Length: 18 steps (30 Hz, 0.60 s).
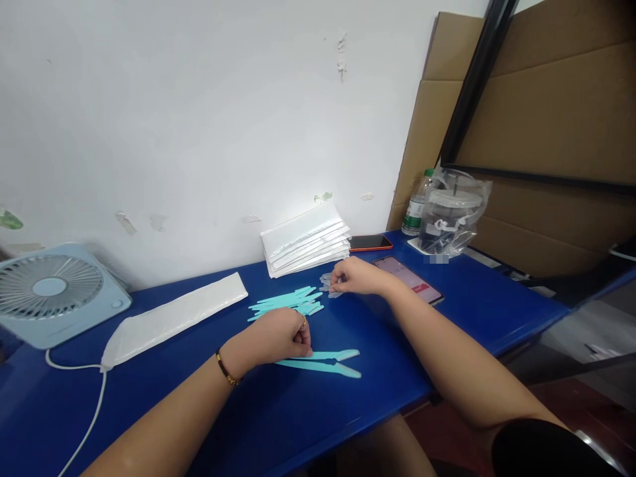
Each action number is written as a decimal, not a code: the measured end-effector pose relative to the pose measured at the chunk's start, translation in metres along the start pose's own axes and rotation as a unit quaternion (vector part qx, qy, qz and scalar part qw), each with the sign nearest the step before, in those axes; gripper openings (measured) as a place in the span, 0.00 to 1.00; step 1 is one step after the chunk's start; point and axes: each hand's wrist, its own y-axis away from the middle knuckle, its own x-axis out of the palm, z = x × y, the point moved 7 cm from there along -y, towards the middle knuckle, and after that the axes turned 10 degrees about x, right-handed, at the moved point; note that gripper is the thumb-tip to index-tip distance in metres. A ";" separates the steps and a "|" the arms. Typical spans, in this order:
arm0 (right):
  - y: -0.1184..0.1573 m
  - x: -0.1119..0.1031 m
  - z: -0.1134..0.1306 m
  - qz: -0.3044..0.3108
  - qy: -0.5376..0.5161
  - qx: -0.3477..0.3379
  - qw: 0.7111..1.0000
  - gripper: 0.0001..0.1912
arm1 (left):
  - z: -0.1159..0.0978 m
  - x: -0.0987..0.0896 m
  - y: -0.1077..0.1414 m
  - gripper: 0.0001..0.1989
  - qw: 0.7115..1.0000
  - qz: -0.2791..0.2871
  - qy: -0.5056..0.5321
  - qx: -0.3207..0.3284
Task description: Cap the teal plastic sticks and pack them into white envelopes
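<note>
a blue table (377, 351) bears it all. the left hand (281, 334) pinches, the right hand (350, 275) too. at the left's twelve o'clock: a teal pile (283, 301); in its fingers, teal tongs (322, 364) (tips toward three). the right's fingertips clamp clear pieces (326, 281), at the left's two.

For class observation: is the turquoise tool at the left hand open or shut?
Open: the turquoise tool has tips apart, blue tabletop between.

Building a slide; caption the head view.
Blue table: left hand on a forked turquoise piece, right hand at small clear pieces, white packets stacked by the wall.
</note>
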 end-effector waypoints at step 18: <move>0.018 0.016 0.025 0.181 -0.063 -0.067 0.979 0.16 | 0.015 -0.012 -0.001 0.08 0.994 -0.065 -0.073 -0.051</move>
